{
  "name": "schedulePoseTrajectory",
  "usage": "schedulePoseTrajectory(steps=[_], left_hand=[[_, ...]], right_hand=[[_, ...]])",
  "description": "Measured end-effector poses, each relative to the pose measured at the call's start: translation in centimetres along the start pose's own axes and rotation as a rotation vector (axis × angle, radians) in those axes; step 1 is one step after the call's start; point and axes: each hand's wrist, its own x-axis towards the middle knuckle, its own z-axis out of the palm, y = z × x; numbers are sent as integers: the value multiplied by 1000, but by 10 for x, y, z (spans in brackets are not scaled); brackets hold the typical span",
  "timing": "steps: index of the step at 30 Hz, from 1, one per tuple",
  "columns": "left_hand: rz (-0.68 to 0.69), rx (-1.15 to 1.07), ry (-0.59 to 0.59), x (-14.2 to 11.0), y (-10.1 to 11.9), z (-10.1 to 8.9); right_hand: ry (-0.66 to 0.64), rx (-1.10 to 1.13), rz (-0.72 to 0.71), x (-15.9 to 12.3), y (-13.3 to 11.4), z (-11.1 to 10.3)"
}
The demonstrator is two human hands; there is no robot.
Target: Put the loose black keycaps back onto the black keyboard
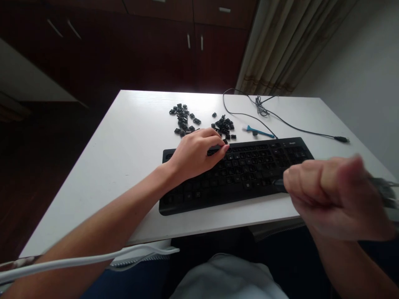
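A black keyboard (218,200) lies at a slant along the table's near edge, with many of its keycaps off. My left hand (198,153) rests over its upper left part, thumb and forefinger closed in a pinch. At those fingertips is a small black keycap (225,141), partly hidden. Over the keyboard's right end, my right hand (333,195) is closed in a fist and blurred. It grips a tool (279,185) whose dark, flat end points left, while a greyish, see-through part sticks out on the right. The fingers hide the tool's middle.
Loose black keycaps (182,118) lie in two heaps behind the keyboard. A blue brush (260,131) sits near its back edge. The keyboard cable (294,124) runs across the white table (131,124) to a plug (342,139). A white cord (77,261) crosses my left forearm.
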Motion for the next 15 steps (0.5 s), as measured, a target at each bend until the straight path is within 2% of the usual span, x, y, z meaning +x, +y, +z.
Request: schedulePoseTrajectory(steps=[1,3,5,9,11,13,14,15], left_hand=[[10,20,-17,-1,-2,2],[22,53,-43,-3,-3,6],[21,68,-57,-4,-3,8],[27,75,-68,-4,-2,8],[32,81,-67,-4,-2,8],[31,83,-59,-4,-3,7],[29,83,-51,-5,-3,7],[22,82,-42,-5,-3,7]], right_hand=[[-9,-2,-33,-2,3,0],[48,-87,6,-3,9,2],[37,-122,38,0,12,5],[28,-71,-1,11,6,10],[60,-128,-9,4,3,5],[171,-294,-60,-24,2,-13],[311,-357,-145,-46,4,-26],[506,-434,-215,-72,7,-40]])
